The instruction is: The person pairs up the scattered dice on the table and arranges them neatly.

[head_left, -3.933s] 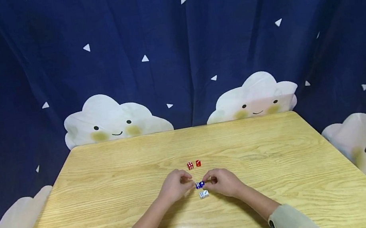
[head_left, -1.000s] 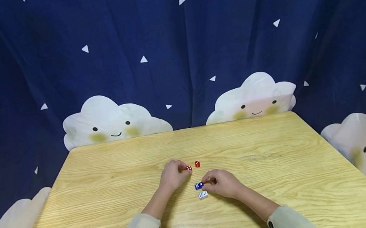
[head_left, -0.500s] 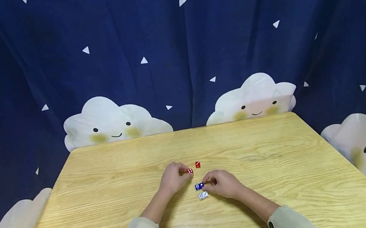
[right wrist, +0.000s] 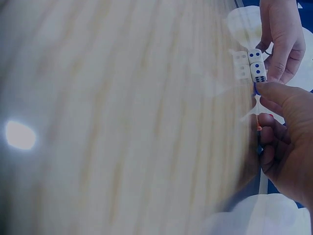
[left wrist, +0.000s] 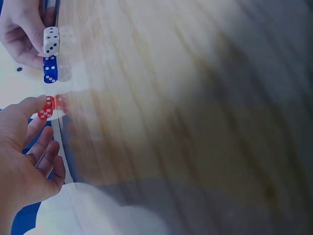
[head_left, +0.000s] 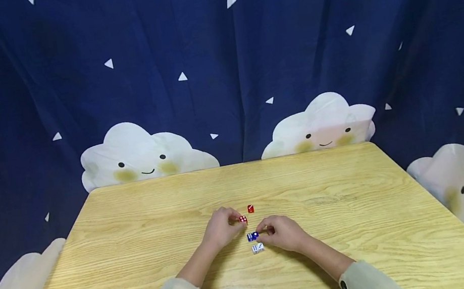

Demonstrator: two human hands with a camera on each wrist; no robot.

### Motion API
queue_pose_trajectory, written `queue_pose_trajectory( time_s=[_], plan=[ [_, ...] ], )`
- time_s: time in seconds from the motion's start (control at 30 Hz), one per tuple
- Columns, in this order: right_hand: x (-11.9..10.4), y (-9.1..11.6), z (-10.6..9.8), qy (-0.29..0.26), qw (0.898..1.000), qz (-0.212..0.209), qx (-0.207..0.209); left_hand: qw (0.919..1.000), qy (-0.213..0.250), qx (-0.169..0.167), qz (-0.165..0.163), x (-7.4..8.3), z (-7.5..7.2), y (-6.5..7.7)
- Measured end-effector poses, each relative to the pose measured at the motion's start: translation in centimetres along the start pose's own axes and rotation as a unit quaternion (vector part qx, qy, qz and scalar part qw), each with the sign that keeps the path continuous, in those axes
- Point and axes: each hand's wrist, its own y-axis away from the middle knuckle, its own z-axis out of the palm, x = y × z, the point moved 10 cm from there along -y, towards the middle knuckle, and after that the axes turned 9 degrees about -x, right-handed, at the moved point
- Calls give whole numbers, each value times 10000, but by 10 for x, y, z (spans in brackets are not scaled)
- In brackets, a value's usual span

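My left hand (head_left: 222,229) pinches a red die (head_left: 243,219) between thumb and finger; the left wrist view shows this red die (left wrist: 46,107) at the fingertips. Behind it, a second red die (head_left: 250,209) sits on its own. My right hand (head_left: 284,233) has its thumb and finger around the right-hand one of two blue dice (head_left: 250,237), which stand side by side. Nearer to me are two white dice (head_left: 255,249), also side by side. In the right wrist view, the white dice (right wrist: 258,72) largely hide the blue ones.
The dice stand on a light wooden table (head_left: 133,217), whose surface reflects a bright light near the front. A dark blue curtain (head_left: 205,41) with smiling white clouds hangs behind and beside it.
Over the last few seconds, my left hand has gone from beside the blue dice to the left red die, gripped it, and brought it slightly toward me and rightward. My right hand stays put.
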Motion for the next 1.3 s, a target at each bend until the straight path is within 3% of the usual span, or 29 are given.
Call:
queue_pose_trajectory(
  time_s=[0.37,1.3],
  plan=[
    [-1,1,-1,28,10000,-11,-1,9999,-44,19,125,7,2,2],
    [0,0,-1,116,9999,0,-5,9997,-188,-78,160,4,9,2]
  ],
)
